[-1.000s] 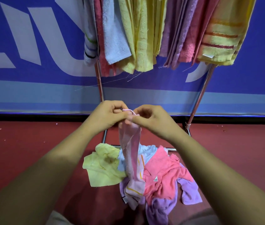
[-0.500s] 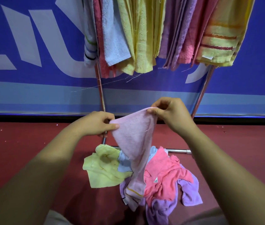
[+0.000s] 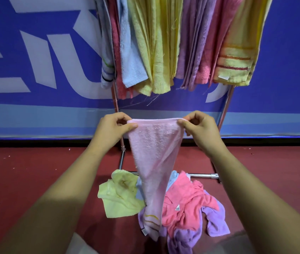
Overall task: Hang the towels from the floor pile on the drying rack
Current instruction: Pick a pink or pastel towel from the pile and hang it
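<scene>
Left hand [image 3: 112, 128] and right hand [image 3: 198, 127] pinching pale pink towel [image 3: 154, 153] at top corners; soft, light, limp, likely draping easily.

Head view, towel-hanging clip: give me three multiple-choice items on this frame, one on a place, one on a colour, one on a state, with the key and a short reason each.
1. Where is the pile of towels still to be hung?
A. On the red floor by the rack's base bar
B. On a chair
C. In a basket

2. What colour is the towel held up?
A. Dark green
B. Light pink
C. Black

3. How is that towel held?
A. Balled up in one hand
B. Lying flat on the floor
C. Stretched by its top edge between both hands

Key: 1 A, the pile lies on the floor in front of the drying rack. 2 B, the held towel is light pink. 3 C, the left hand and right hand each pinch a top corner, and the rest hangs down.
</scene>
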### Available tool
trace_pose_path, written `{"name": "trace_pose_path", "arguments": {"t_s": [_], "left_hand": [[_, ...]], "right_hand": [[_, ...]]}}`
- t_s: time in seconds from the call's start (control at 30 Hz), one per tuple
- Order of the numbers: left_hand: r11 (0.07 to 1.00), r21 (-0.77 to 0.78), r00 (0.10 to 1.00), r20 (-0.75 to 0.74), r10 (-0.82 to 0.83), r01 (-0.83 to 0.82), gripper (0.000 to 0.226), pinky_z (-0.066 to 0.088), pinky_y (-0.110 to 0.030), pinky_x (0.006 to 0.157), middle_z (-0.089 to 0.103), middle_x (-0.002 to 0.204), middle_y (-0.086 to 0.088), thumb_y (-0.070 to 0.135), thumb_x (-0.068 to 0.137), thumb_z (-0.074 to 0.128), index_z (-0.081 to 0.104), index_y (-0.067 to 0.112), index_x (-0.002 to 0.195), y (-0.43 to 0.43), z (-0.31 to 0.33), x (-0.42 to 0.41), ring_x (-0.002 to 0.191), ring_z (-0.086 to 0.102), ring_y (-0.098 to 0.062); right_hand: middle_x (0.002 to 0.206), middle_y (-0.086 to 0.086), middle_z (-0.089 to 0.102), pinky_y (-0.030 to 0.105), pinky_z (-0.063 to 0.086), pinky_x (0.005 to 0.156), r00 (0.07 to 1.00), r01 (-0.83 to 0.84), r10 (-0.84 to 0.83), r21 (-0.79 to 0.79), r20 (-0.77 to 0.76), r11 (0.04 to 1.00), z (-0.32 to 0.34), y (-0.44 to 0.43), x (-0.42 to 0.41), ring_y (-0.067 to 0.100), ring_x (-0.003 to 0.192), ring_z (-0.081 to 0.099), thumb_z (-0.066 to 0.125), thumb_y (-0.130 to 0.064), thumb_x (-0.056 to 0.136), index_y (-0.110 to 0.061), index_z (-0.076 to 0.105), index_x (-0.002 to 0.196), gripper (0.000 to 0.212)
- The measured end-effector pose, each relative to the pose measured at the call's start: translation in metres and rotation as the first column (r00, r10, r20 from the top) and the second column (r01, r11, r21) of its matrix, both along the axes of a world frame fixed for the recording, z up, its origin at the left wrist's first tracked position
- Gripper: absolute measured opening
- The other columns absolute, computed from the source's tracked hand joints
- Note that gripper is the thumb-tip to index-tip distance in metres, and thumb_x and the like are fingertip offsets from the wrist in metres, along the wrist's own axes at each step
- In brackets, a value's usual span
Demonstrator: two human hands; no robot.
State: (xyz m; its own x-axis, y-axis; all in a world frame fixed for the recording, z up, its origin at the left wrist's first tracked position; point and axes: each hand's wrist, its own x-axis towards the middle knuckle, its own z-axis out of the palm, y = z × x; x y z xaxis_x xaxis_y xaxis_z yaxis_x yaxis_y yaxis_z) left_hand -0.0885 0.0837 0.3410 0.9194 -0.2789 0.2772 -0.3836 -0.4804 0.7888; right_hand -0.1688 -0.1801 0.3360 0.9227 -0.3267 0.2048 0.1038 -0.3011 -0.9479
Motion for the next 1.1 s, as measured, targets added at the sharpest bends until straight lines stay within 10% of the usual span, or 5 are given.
{"name": "trace_pose_path", "arguments": {"t_s": [0.33, 0.47, 0.63, 0.87, 1.1], "left_hand": [[0.982, -0.175, 0.993, 0.086, 0.082, -0.066, 0.023, 0.044, -0.025, 0.062, 0.063, 0.065, 0.003, 0.033, 0.075, 0.081, 0.069, 0.014, 0.076, -0.020, 0.153, -0.016, 0.059, 0.052, -0.009], [0.888, -0.418, 0.974, -0.030, -0.224, 0.192, 0.018, 0.043, -0.017, 0.052, 0.059, 0.063, 0.004, 0.012, 0.089, 0.069, 0.059, 0.013, 0.074, -0.028, 0.241, -0.038, 0.054, 0.054, -0.005], [0.992, -0.032, 0.991, 0.059, -0.123, 0.125, 0.016, 0.047, -0.012, 0.055, 0.063, 0.064, 0.004, 0.015, 0.083, 0.077, 0.066, 0.014, 0.072, -0.033, 0.256, -0.050, 0.058, 0.057, -0.001], [0.991, -0.098, 0.979, 0.189, -0.075, 0.094, 0.013, 0.056, -0.039, 0.084, 0.067, 0.077, 0.001, 0.021, 0.082, 0.079, 0.067, 0.021, 0.077, -0.037, 0.282, -0.051, 0.079, 0.063, -0.014], [0.994, -0.012, 0.966, 0.235, -0.106, 0.112, 0.020, 0.048, -0.037, 0.079, 0.055, 0.072, 0.004, 0.016, 0.082, 0.079, 0.069, 0.027, 0.096, -0.036, 0.292, -0.049, 0.076, 0.053, -0.016]], "right_hand": [[0.068, 0.001, 0.055, 0.029, 0.041, 0.056, 0.974, -0.038, 0.030, 0.030, 0.226, 0.999, 0.153, 0.008, -0.012, 0.014, 0.060, 0.050, 0.068, -0.019, 0.091, -0.017, 0.055, 0.080, 0.017], [0.051, -0.004, 0.051, 0.018, 0.038, 0.046, 0.916, -0.310, 0.185, 0.333, 0.356, 0.891, 0.243, -0.001, -0.037, 0.007, 0.045, 0.047, 0.058, -0.005, 0.092, -0.011, 0.049, 0.072, 0.024], [0.063, 0.000, 0.053, 0.016, 0.040, 0.050, 0.984, -0.036, 0.051, -0.087, 0.172, 0.996, 0.248, -0.024, -0.040, 0.000, 0.046, 0.046, 0.070, -0.008, 0.089, -0.006, 0.060, 0.086, 0.011], [0.081, 0.012, 0.065, 0.041, 0.054, 0.089, 0.959, -0.162, 0.146, 0.050, 0.243, 0.986, 0.263, -0.043, -0.050, 0.023, 0.081, 0.063, 0.073, -0.005, 0.088, -0.002, 0.065, 0.088, 0.008], [0.080, 0.006, 0.067, 0.032, 0.056, 0.081, 0.951, -0.191, 0.178, 0.025, 0.253, 0.981, 0.270, -0.049, -0.050, 0.014, 0.075, 0.066, 0.073, 0.000, 0.086, -0.006, 0.067, 0.087, 0.008]]}}
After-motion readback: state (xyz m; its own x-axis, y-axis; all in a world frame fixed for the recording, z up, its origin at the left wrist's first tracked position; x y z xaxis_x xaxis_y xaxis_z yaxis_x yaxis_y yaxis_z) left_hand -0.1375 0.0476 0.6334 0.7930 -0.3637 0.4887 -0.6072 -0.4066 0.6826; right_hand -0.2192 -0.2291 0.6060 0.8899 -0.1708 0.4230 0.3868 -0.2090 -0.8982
